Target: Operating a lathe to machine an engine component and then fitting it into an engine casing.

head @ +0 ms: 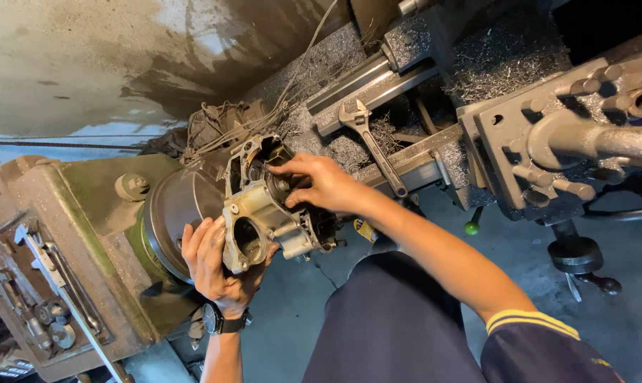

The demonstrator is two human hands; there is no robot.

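The left hand [214,266] cups the lower end of a grey cast-metal housing [260,213], fingers [196,245] curled around its edge beside a round bore, palm under it; a dark wristwatch [221,320] sits on that wrist. The right hand [321,183] reaches in from the other side, its fingers spread and pressed on the housing's upper part, tips at a dark recess. Both hands grip the housing, which stands against the face of the round lathe chuck [175,206], held up in the air rather than lying on anything.

Just behind the housing a tangle of thin wires [225,124] runs up and away. Beyond the right hand an adjustable wrench [370,142] lies across the lathe bed rails [377,78], amid heaps of fine metal shavings [498,57]. To the right stands the carriage with its bolted tool post [576,135]. A green ball-knob lever [471,228] hangs below the bed, and a small yellow object [365,230], partly hidden by the forearm, shows under it. The greenish headstock [65,213] carries loose tools and small bearings [51,330] on its tray.

The housing is dull, oily, irregular, with bolt lugs and several openings.
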